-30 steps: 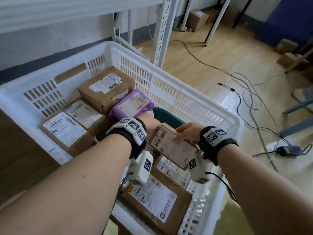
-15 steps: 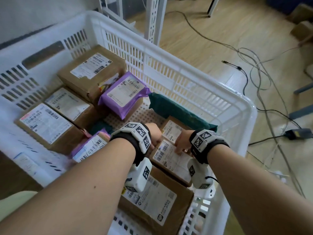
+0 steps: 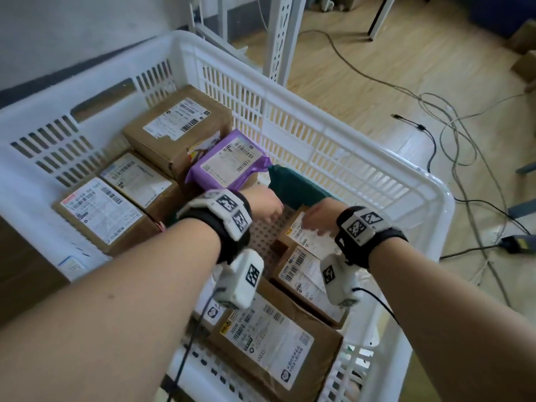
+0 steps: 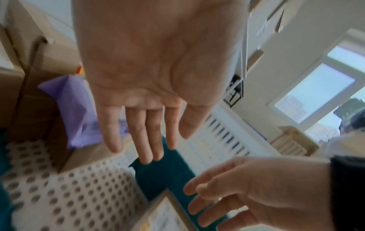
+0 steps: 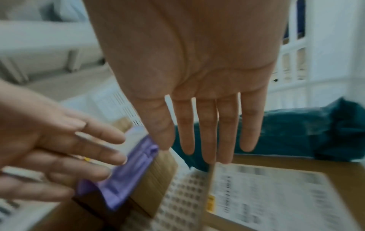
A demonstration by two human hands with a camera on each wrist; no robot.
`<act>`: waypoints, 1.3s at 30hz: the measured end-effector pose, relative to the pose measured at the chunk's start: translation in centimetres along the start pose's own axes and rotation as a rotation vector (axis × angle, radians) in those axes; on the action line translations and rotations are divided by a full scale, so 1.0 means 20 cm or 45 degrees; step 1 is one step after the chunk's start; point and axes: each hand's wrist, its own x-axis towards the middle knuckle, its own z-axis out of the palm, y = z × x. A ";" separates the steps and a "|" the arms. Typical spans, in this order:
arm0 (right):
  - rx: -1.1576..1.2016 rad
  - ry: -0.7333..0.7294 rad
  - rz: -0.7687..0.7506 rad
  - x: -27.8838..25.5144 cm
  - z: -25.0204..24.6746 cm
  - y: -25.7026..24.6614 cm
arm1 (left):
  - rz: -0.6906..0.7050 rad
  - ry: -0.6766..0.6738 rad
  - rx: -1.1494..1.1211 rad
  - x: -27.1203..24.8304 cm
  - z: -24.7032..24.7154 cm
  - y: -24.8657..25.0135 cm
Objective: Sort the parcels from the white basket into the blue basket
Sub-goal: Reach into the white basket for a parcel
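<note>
The white basket [image 3: 290, 94] holds several labelled brown boxes, a purple parcel [image 3: 229, 161] and a teal parcel [image 3: 295, 187]. My left hand [image 3: 266, 207] hovers over the basket's perforated floor with straight fingers [image 4: 146, 132] and holds nothing. My right hand [image 3: 319, 216] is open too, its fingers [image 5: 207, 132] just above the far edge of a small labelled box [image 3: 310, 242]. In the wrist views both hands point toward the teal parcel [image 4: 164, 173] [image 5: 296, 132]. The blue basket is not in view.
Two larger labelled boxes [image 3: 269, 338] [image 3: 301, 274] lie at the basket's near end, under my wrists. White rack legs [image 3: 281, 39] stand behind the basket. Cables [image 3: 452, 134] and a power adapter [image 3: 519, 242] lie on the wooden floor to the right.
The small labelled box that both hands held up a second ago now lies in the white basket. Both hands have let go, opened and moved forward toward the teal parcel.
</note>
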 end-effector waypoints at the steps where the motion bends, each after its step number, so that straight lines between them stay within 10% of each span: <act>1: 0.164 0.051 -0.042 -0.01 -0.04 -0.04 | 0.032 0.125 -0.035 -0.02 -0.09 -0.02; 8: 0.896 0.016 -0.141 -0.07 -0.14 -0.25 | -0.134 0.676 -0.188 -0.10 -0.51 -0.27; 25: 1.118 -0.113 0.046 0.48 0.20 -0.69 | -0.295 0.390 -0.005 0.20 -0.57 -0.40; 39: 1.339 -0.163 -0.089 0.15 0.02 -0.58 | -0.300 0.307 -0.368 -0.05 -0.61 -0.30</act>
